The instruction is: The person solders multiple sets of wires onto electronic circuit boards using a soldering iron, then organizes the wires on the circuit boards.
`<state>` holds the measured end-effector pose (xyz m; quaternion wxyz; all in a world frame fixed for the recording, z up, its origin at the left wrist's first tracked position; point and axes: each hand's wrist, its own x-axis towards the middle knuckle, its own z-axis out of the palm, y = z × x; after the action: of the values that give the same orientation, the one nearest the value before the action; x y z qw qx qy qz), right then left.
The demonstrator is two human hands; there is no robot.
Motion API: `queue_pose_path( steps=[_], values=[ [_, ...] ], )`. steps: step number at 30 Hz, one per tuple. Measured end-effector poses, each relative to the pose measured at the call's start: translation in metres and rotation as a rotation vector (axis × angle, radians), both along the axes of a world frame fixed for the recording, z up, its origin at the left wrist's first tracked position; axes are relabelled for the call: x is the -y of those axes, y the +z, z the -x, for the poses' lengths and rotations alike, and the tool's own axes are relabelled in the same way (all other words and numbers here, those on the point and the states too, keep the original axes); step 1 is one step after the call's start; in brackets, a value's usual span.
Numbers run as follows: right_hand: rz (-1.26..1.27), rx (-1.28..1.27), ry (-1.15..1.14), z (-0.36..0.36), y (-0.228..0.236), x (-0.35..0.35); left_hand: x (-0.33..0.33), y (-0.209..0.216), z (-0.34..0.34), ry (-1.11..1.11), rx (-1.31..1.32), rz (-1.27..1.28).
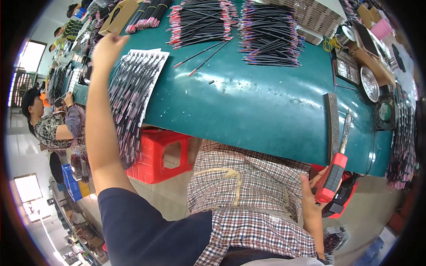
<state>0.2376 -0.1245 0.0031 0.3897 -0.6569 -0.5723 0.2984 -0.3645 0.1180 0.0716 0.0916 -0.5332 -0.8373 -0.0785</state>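
My left hand [108,48] reaches far out over the left end of the green table [248,106], fingers apart, resting at the top of a long stack of white cards [133,88] filled with rows of dark pens. My right hand [316,191] is down at the table's near edge by my lap, gripping a red handheld tool [333,175] whose metal tip [345,131] points up over the table. Large heaps of loose black pens with red and blue ends [270,33] lie at the far side.
A grey flat bar [333,126] lies by the tool tip. A red plastic stool [157,155] stands under the table. Metal trays [369,83] and boxes crowd the right end. Another person sits at the left [49,124] beside more pen cards.
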Motion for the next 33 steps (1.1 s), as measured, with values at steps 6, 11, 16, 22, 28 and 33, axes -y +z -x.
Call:
queue_pose_path(
  steps=[6, 11, 16, 22, 28, 33],
  values=[
    [-0.053, 0.095, 0.041, -0.008, 0.013, -0.008, -0.052, -0.056, -0.153, -0.37, -0.007, -0.135],
    [-0.159, 0.06, 0.006, -0.022, 0.014, -0.008, -0.101, -0.058, -0.225, -0.656, -0.148, -0.4],
    [-0.065, 0.069, -0.078, -0.027, 0.023, -0.007, -0.153, 0.002, -0.328, -1.118, -0.014, -0.994],
    [0.018, -0.005, -0.108, -0.046, 0.021, 0.011, -0.233, 0.024, -0.312, -1.008, 0.081, 0.034],
    [-0.017, 0.099, -0.213, -0.032, 0.039, -0.015, -0.242, 0.059, -0.305, -1.066, 0.025, 0.007],
    [-0.198, 0.053, -0.312, -0.032, 0.027, -0.033, -0.206, 0.093, -0.301, -0.856, -0.39, -0.892]
  ],
)
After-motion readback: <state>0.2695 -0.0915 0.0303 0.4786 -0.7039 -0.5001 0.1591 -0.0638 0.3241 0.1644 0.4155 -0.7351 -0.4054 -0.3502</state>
